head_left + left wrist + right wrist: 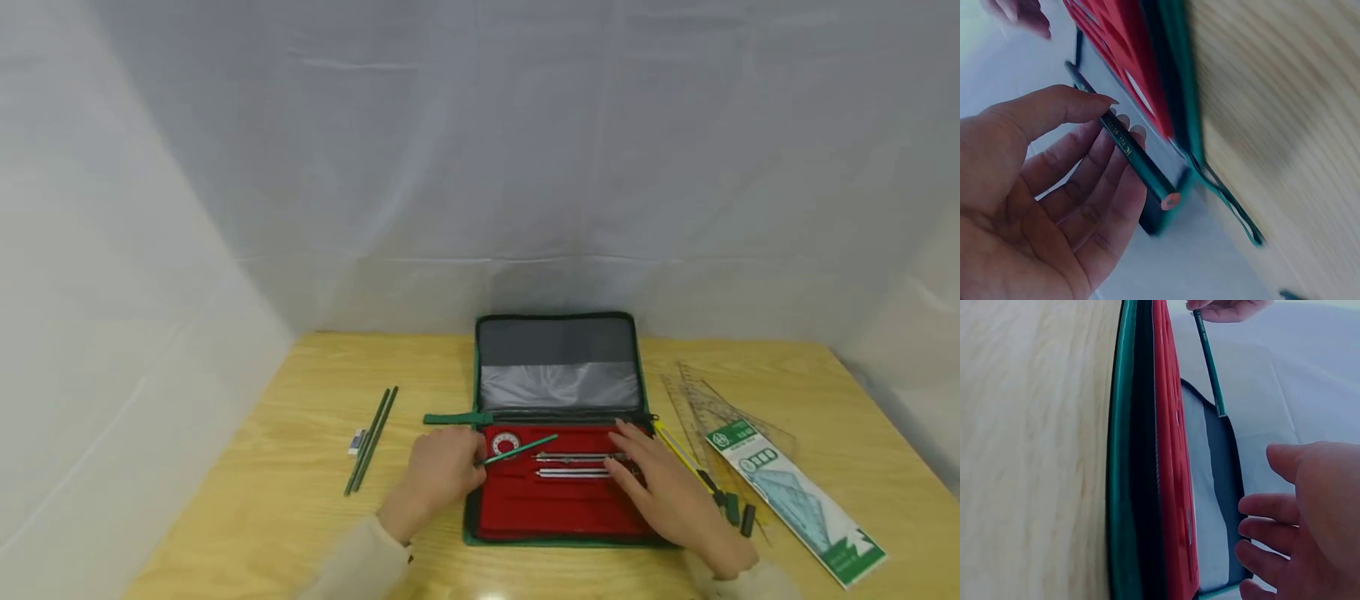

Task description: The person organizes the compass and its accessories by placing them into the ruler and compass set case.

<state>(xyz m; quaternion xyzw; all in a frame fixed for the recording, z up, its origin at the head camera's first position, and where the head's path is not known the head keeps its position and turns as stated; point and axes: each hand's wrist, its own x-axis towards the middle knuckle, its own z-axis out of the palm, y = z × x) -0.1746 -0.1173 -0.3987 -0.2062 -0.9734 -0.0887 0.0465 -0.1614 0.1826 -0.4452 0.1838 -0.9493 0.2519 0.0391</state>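
A dark green pencil (pixel 1125 140) is pinched between the thumb and fingertips of my left hand (pixel 442 467), over the left side of an open zip case (pixel 555 543). In the head view the pencil slants up and right across the case's red tray (pixel 555 508). My right hand (pixel 663 479) hovers with spread fingers over the tray's right side, holding nothing. Slim metal drawing instruments (pixel 572 472) lie in the tray's slots, their right ends hidden by that hand. A round white ring-shaped piece (pixel 506 444) sits at the tray's upper left.
Two green pencils (pixel 372 442) and a small eraser (pixel 357 442) lie left of the case. To its right are clear rulers and set squares (pixel 720 408), a yellow cutter knife (pixel 678 450), small dark green pieces (pixel 732 508) and a printed packet (pixel 795 500). A green strap (pixel 453 419) sticks out leftward.
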